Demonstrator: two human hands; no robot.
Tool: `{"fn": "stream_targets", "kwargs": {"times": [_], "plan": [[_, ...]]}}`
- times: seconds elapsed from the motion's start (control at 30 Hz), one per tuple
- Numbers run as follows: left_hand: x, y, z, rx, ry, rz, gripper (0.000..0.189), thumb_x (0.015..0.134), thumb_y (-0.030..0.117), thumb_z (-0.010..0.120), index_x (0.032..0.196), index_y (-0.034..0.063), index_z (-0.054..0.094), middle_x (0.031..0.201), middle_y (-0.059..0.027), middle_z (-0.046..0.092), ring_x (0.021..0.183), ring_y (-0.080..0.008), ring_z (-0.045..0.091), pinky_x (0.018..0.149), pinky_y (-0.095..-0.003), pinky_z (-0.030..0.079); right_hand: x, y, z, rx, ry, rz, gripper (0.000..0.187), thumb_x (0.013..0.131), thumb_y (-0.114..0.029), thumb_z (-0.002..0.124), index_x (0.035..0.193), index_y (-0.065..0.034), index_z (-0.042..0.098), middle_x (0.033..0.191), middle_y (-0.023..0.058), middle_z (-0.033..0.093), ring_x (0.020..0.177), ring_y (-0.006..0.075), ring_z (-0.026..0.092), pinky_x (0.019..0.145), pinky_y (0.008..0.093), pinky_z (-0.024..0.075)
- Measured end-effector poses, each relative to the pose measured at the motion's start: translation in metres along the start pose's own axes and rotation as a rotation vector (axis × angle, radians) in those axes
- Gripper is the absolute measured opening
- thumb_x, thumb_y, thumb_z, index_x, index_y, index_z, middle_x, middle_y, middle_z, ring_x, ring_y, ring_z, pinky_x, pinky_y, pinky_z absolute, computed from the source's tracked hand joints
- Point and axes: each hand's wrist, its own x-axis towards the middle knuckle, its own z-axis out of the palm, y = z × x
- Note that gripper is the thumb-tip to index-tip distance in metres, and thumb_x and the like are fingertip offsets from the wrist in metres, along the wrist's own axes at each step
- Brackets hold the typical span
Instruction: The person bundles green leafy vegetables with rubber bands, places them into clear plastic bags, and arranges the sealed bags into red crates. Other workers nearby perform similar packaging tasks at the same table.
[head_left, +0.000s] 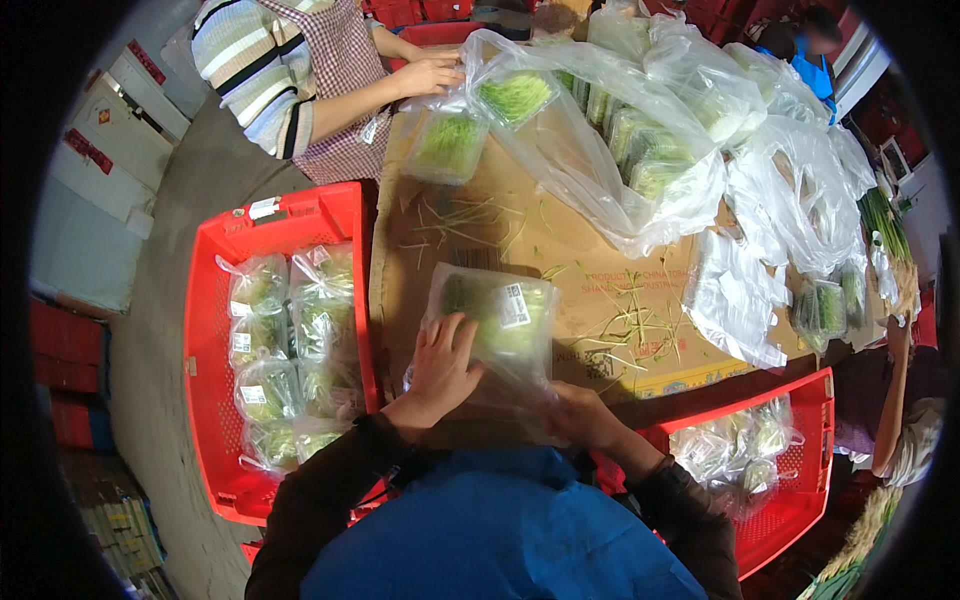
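Note:
A clear plastic tray of pale green sprouts (487, 319) in a thin plastic bag lies before me over the cardboard-covered table. It bears a white printed label (514, 306). Over its lower left part, my left hand (446, 367) holds the pack, fingers spread on the plastic. My right hand (581, 416), slightly blurred, grips the loose end of the bag at the lower right. Loose sprouts (465, 217) are strewn on the cardboard (555, 225) beyond the pack, and more lie to its right.
Bagged sprout packs fill a red crate (201, 352) at left; another red crate (814, 450) stands at right. Large clear bags (660, 217) partly cover stacked trays. Flat plastic bags (731, 300) lie at right. Across the table, a person's hands (427, 75) are beside a tray (448, 146).

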Motion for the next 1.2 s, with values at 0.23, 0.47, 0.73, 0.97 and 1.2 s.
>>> {"fn": "stream_targets", "kwargs": {"times": [0.23,0.47,0.73,0.97,1.2], "plan": [[-0.022,-0.008,-0.018,0.007,0.108,-0.052,0.071,0.062,0.014,0.077,0.125,0.0071,0.044,0.125,-0.0173,0.044,0.121,-0.037,0.039,0.097,-0.0448,0.034,-0.04,0.01,-0.004,-0.178,0.511,0.33,0.05,0.081,-0.017,0.069,0.122,-0.0001,0.046,0.098,0.0155,0.063,0.075,0.0171,0.064,0.064,0.0312,0.0512],[-0.085,-0.028,-0.044,-0.297,-0.095,-0.442,0.044,0.064,0.021,0.078,0.096,0.0025,0.054,0.09,-0.0135,0.058,0.085,-0.0239,0.056,0.074,-0.0347,0.045,-0.059,-0.011,-0.005,0.13,0.224,0.428,0.021,0.086,-0.02,0.065,0.075,-0.0018,0.063,0.062,-0.0037,0.057,0.059,0.004,0.051,0.052,0.022,0.0429],[-0.084,-0.023,-0.083,-0.938,-0.392,-0.667,0.019,0.079,0.01,0.072,0.088,0.003,0.056,0.087,0.0008,0.058,0.082,-0.0057,0.053,0.07,-0.0216,0.044,-0.036,-0.038,-0.017,0.65,0.282,0.114,0.009,0.086,-0.011,0.066,0.09,-0.0031,0.065,0.087,0.0024,0.065,0.079,0.0071,0.056,0.071,0.0233,0.045],[-0.081,-0.025,-0.074,-1.295,0.034,-0.301,0.022,0.078,-0.006,0.067,0.093,0.0034,0.054,0.095,-0.0023,0.056,0.09,-0.0079,0.051,0.079,-0.0219,0.041,-0.027,-0.035,-0.012,0.997,0.082,-0.111,0.036,0.083,0.006,0.054,0.118,-0.0015,0.054,0.114,0.0175,0.06,0.106,0.0281,0.058,0.096,0.0398,0.0415],[-0.067,-0.006,-0.094,-0.42,0.248,-0.203,0.017,0.07,0.005,0.072,0.079,-0.0003,0.059,0.095,-0.0138,0.051,0.089,-0.0279,0.052,0.078,-0.0334,0.043,-0.035,-0.038,-0.017,0.891,-0.034,0.008,0.046,0.087,0.005,0.048,0.132,-0.0012,0.043,0.125,0.0188,0.054,0.112,0.0355,0.055,0.1,0.0465,0.0406]]}}
